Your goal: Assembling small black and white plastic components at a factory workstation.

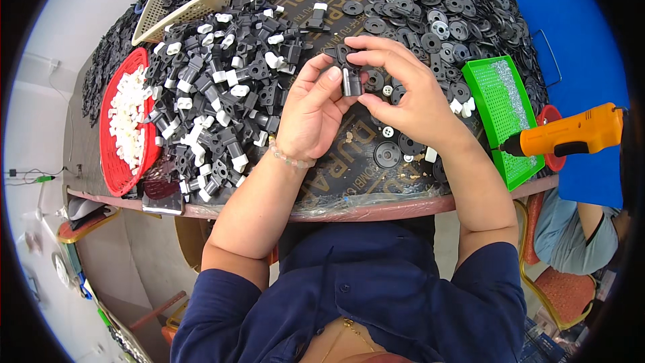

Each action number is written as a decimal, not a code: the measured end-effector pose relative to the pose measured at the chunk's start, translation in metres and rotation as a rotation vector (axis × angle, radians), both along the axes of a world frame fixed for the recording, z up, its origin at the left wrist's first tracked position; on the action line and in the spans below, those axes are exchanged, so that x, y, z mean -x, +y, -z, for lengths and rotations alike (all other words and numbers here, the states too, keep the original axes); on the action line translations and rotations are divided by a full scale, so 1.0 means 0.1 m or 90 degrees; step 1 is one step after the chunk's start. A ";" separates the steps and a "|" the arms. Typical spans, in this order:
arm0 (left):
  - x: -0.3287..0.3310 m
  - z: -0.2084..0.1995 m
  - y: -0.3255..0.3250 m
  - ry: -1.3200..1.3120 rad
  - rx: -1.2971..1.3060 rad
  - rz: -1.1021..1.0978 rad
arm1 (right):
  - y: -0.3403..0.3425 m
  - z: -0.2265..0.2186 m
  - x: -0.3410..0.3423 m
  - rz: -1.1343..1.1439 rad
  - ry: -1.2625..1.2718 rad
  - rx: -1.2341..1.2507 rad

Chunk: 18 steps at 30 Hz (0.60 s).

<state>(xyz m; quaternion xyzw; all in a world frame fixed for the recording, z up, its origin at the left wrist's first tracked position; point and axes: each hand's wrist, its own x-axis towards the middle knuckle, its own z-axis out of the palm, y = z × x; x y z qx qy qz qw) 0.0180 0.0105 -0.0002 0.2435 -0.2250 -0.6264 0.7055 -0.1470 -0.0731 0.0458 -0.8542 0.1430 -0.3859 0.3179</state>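
Over the middle of the table, my left hand [309, 104] and my right hand [406, 91] both grip one black plastic part [351, 83]. A short, glossy tube-shaped end of it points down toward me, and its upper portion is partly hidden by fingers. My left thumb presses its side, while my right thumb and fingers close around it from the other side. To the left lies a heap of black fittings with white caps [218, 91]. Black discs [388, 154] are scattered beside and beyond my right hand, with a few small white pieces [462, 107] among them.
A red basket of white pieces [107, 121] stands at the left, near a beige basket [144, 30]. On the right are a green tray of screws [487, 101], an orange power screwdriver [571, 132], a red bowl [555, 161] and a blue panel [571, 20]. Another person [571, 235] sits at the right.
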 end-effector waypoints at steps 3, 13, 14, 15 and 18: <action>0.01 -0.02 0.01 0.002 0.005 -0.014 | 0.00 -0.03 0.01 0.029 0.013 0.114; 0.12 -0.07 0.05 -0.324 0.043 -0.066 | -0.09 -0.09 0.14 0.032 -0.020 -0.092; 0.14 -0.06 0.07 -0.394 0.017 -0.062 | -0.14 -0.09 0.19 0.009 0.023 -0.100; 0.15 -0.05 0.09 -0.464 -0.008 -0.059 | -0.18 -0.08 0.23 -0.014 0.066 -0.108; 0.12 -0.10 0.12 -0.556 -0.038 -0.053 | -0.20 -0.17 0.29 -0.026 0.105 -0.176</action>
